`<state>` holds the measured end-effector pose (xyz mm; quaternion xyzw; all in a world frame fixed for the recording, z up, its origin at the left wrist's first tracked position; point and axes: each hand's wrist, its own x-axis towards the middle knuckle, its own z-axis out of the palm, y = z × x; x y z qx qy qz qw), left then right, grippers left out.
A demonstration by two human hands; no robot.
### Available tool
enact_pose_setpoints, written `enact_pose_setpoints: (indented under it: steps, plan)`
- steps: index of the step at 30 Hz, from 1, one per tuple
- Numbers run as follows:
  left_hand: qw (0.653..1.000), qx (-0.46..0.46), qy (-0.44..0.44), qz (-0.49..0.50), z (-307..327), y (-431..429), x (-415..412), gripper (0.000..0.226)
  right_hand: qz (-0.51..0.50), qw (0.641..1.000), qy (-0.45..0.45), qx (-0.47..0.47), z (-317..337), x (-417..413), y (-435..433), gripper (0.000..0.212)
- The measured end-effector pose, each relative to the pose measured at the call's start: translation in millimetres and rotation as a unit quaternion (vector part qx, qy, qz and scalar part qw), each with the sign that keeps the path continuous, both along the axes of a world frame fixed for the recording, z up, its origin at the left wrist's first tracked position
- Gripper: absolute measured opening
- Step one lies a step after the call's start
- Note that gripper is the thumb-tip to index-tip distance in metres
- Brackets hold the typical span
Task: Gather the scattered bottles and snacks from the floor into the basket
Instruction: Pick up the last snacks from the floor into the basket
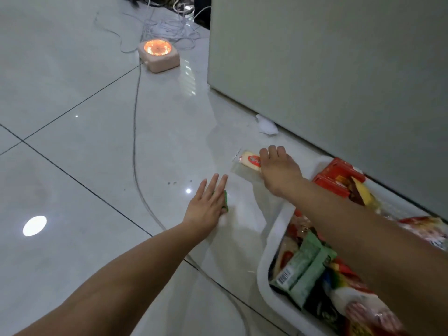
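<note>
A white basket (271, 248) stands at the lower right, filled with snack packets, among them green packets (303, 265) and red boxes (339, 175). On the tiled floor beyond it lies a clear-wrapped pale snack with a red label (247, 160). My right hand (278, 170) lies flat over its near end, fingers curled on it. My left hand (208, 204) rests flat on the floor over a small green item (226, 201), mostly hidden beneath the palm. Its fingers are stretched out straight.
A pale cabinet side (327, 69) rises at the right, with a crumpled white scrap (266, 124) at its foot. A pink glowing heater (158, 53) sits far back. A grey cable (135, 141) runs across the floor toward me. White cords (169, 27) tangle behind.
</note>
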<state>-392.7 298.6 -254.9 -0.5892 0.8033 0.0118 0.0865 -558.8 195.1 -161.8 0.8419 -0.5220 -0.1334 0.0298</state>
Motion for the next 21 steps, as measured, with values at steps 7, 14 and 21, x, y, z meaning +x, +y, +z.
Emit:
enact_pose_setpoints:
  steps: [7,14,21]
  plan:
    - [0.998,-0.01,0.031,0.056,63,-28,-28,0.045,-0.168,0.972,-0.086,-0.138,90,-128,17,0.048]
    - [0.949,-0.128,0.286,-0.044,129,-37,-114,0.048,-0.445,0.876,-0.105,-0.151,115,-314,110,0.047]
    - [0.906,-0.075,0.306,-0.284,125,-12,-153,0.058,-0.488,0.846,-0.201,-0.07,93,-348,205,0.045]
